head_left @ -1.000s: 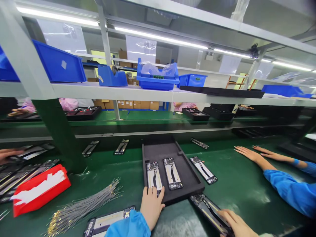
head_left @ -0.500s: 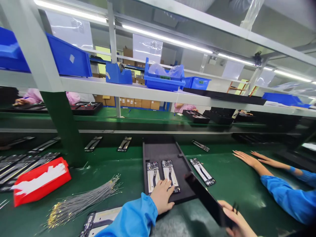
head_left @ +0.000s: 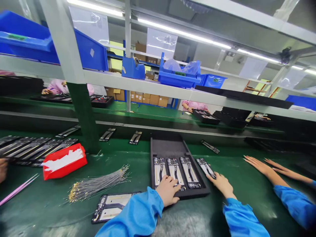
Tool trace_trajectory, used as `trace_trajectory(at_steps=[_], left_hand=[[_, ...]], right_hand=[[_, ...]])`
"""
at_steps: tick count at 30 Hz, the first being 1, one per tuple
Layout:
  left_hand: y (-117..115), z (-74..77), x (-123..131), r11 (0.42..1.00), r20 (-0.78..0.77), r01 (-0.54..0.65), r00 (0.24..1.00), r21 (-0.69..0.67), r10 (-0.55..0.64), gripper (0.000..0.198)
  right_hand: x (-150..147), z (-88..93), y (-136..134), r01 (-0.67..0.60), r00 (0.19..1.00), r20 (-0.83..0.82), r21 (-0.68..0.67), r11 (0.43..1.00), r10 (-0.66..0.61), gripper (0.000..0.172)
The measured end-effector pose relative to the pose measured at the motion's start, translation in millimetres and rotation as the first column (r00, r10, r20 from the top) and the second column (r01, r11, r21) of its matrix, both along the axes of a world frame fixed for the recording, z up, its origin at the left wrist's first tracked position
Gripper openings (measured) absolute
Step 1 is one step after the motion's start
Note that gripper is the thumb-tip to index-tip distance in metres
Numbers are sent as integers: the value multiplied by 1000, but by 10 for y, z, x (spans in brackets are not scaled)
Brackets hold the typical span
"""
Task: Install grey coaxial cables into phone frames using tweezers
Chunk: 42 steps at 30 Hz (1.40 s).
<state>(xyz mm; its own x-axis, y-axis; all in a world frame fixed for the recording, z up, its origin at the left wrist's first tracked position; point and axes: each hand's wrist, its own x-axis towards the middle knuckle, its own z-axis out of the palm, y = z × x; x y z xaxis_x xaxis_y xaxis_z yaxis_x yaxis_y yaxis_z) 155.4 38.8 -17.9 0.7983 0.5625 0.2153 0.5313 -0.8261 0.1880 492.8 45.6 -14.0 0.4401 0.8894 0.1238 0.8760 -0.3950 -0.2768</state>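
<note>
My left hand (head_left: pixel 167 190) lies with fingers spread over the near ends of two partly assembled phones in a black tray (head_left: pixel 170 144). Each phone shows a circuit board at its far end and a dark flex cable along a pale middle. A third phone (head_left: pixel 190 171) sits at the right side of the tray. To the right of the tray, my right hand (head_left: pixel 222 185) grips the near end of another open-backed phone (head_left: pixel 204 166), which lies on the green bench; the thumb is partly hidden. Beside my left sleeve is a larger-looking open phone (head_left: pixel 112 207).
A bundle of thin grey cables (head_left: pixel 98 184), a red bin (head_left: pixel 64 163) of white strips and pink tweezers (head_left: pixel 18 190) lie left. More phones (head_left: pixel 37 148) line the far left. A co-worker's hands (head_left: pixel 261 166) rest at right. A shelf (head_left: pixel 148 84) crosses above.
The dark phone my right hand held is gone from it, and a third phone now sits in the tray. My right hand has moved forward onto the phone beside the tray.
</note>
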Motion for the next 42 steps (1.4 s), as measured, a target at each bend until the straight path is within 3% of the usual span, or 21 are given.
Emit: trace_trajectory(at_steps=[5, 8, 13, 18, 21, 24, 26, 28, 30, 31, 33, 37, 40, 42], left_hand=[[-80, 5, 106, 1000, -24, -9, 1000, 22, 9, 50], [-243, -47, 217, 999, -28, -15, 999, 38, 16, 51], [-592, -241, 601, 997, -10, 72, 997, 41, -72, 53], [-879, -405, 1412, 995, 113, 95, 989, 11, -95, 30], [-1069, -357, 1694, 989, 199, 150, 969, -3, -146, 25], [-1111, -192, 1544, 968, 232, 250, 940, 29, -250, 28], [-963, -29, 1264, 958, 229, 280, 930, 59, -286, 39], [-655, 154, 937, 976, 229, 205, 949, 66, -215, 41], [-213, 318, 614, 999, 199, 34, 979, 37, -40, 35], [43, 380, 458, 994, 157, -110, 981, -6, 110, 30], [576, 447, 147, 954, 122, -298, 946, -43, 301, 27], [1469, 352, -471, 765, 16, -632, 770, -126, 638, 33], [1832, 199, -839, 594, -84, -783, 615, -185, 784, 38], [1958, 129, -982, 528, -130, -820, 561, -219, 818, 44]], right_hand=[[169, -154, -131, -55, 995, 77, -82, 995, 61, 63], [222, -119, -167, -43, 994, 91, -94, 995, 52, 63], [389, 222, -149, 51, 998, 43, -73, 996, -48, 67], [181, 548, 88, -7, 996, 84, -12, 1000, 8, 59], [2, 570, 324, -4, 984, 179, -13, 1000, 6, 60], [-84, 445, 457, 63, 965, 259, -41, 997, -50, 56], [-115, 312, 460, 109, 948, 305, -43, 993, -90, 52], [-141, 178, 429, 134, 929, 352, -22, 991, -118, 47], [-153, 75, 399, 131, 913, 389, 3, 991, -121, 43], [-149, 40, 388, 122, 908, 402, 11, 992, -116, 43], [-112, 2, 370, 98, 902, 420, 14, 995, -95, 44], [60, -15, 287, 9, 897, 442, 10, 1000, -12, 44], [203, -37, 204, -74, 893, 448, 26, 997, 55, 36], [275, -64, 181, -111, 889, 451, 49, 993, 78, 32]])
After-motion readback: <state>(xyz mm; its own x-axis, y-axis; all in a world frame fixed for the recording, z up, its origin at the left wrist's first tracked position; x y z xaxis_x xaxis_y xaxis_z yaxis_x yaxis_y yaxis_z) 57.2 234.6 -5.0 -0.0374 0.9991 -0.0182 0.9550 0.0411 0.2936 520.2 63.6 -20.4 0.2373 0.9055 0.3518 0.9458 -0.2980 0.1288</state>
